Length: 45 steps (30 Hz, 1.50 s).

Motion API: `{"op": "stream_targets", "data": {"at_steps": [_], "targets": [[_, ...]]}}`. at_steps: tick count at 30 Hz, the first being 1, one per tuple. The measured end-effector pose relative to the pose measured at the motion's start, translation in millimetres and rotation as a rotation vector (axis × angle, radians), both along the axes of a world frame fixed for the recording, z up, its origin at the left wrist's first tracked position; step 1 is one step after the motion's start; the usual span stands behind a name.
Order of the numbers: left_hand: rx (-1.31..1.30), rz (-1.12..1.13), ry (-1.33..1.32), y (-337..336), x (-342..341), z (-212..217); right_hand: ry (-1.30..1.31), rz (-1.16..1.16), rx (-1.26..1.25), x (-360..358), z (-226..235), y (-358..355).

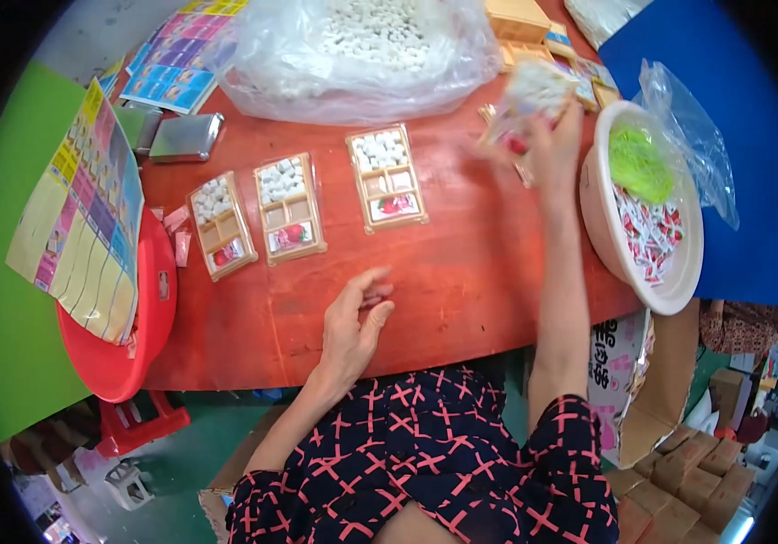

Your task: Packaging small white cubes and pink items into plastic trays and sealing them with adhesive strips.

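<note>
We look down on a red desk [443, 299] with two hands above it. The right hand [559, 150] grasps a tray [534, 91] over the far right of the desk. Both are blurred; we make out pale contents and a red patch, but not the compartments. Something flat beneath them is largely hidden, and we cannot identify it. The left hand [355, 317], fingers loosely curled, is free of any visible object and hangs near the desk's front edge.

Left of centre lie three trays [299, 211], well apart from the right hand, each with white bits at the far end and a packet [395, 206] at the near end. Behind them, a clear bag [352, 111] of similar bits is cut off by the upper edge. At left, a sheet [90, 218] hides much of a red basin [153, 331]; at right, a green bundle [640, 165] covers some packets in a tub [604, 218].
</note>
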State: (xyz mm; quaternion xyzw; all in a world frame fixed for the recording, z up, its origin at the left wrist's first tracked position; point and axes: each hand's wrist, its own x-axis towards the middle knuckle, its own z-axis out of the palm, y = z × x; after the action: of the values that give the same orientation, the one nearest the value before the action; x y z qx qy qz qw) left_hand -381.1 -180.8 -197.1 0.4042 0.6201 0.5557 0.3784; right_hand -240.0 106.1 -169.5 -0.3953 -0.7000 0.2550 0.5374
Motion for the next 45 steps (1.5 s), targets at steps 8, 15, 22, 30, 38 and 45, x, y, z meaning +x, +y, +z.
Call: {"op": "stream_targets", "data": {"at_steps": [8, 15, 22, 30, 38, 45], "targets": [[-0.059, 0.049, -0.038, -19, -23, -1, -0.3, -0.084, -0.145, 24, -27, 95], [-0.083, -0.022, -0.011, -10, -38, 3, -0.755, -0.082, -0.072, 14, -52, 24], [0.015, 0.041, 0.247, -43, -83, 47, -0.852, -0.081, -0.183, -37, -28, -93], [0.037, 0.704, 0.977, -110, -214, 154, -0.565, -0.013, -0.167, -4, -35, -152], [-0.883, 1.11, 1.048, -148, -413, 125, -0.53, 0.363, -0.337, -34, 26, -157], [-0.864, 1.21, 0.808, -138, -444, 101, -0.619, 0.492, -0.304, -72, 49, -172]]}}
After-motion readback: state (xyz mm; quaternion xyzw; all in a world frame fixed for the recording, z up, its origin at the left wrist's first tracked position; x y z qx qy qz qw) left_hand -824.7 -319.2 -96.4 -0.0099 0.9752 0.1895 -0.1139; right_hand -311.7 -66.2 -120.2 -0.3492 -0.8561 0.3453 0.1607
